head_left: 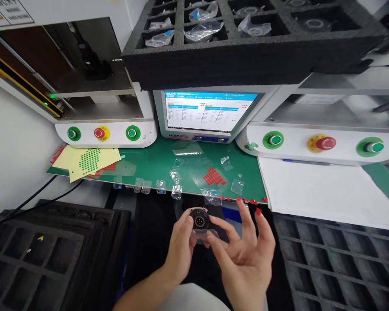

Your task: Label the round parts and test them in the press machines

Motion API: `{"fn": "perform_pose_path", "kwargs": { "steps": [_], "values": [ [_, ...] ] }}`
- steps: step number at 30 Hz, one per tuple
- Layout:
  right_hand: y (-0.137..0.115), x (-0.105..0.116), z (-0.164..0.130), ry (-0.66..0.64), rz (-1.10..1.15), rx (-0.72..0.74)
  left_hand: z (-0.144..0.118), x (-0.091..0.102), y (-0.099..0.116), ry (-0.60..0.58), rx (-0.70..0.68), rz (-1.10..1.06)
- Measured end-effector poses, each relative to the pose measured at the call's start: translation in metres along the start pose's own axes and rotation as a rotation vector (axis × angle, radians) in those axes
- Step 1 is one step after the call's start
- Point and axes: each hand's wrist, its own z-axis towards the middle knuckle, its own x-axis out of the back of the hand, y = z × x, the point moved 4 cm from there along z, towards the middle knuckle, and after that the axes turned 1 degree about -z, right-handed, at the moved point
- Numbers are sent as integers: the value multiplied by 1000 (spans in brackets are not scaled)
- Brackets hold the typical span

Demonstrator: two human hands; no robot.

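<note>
Small round dark part (199,217), face up, pinched between fingertips.

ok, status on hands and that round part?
Left hand pinching round part. Right hand open beside it, red sticker on a fingertip. Nothing between them.

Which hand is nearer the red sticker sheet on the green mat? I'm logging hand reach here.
Right. The right hand has its raised fingertips just below the mat edge near the red sticker sheet; the left hand sits lower-left, holding the round part.
</note>
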Motion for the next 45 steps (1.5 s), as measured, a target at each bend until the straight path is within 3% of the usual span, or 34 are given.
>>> {"fn": "perform_pose_path", "kwargs": {
  "steps": [5,10,21,29,32,35,38,42,45],
  "values": [
    [0,-5,-8,54,-26,77,-11,5,-8,44,-139,16],
    [-5,-5,-7,71,-82,136,-18,5,-6,-32,-297,167],
    [-7,-7,-6,46,-77,121,-22,-1,-1,50,-317,331],
    [-1,-2,-5,118,-193,250,-16,0,0,42,-300,379],
    [7,6,5,155,-254,238,-12,1,4,41,-276,403],
    [15,27,16,197,-293,220,-9,-1,4,34,-244,445],
    [19,65,21,290,-347,252,-3,-11,-11,-47,-104,518],
    [24,132,19,499,-414,164,14,-44,-63,-309,56,815],
    [26,177,14,645,-359,82,36,-80,-118,-535,-37,1228]
  ]
}}
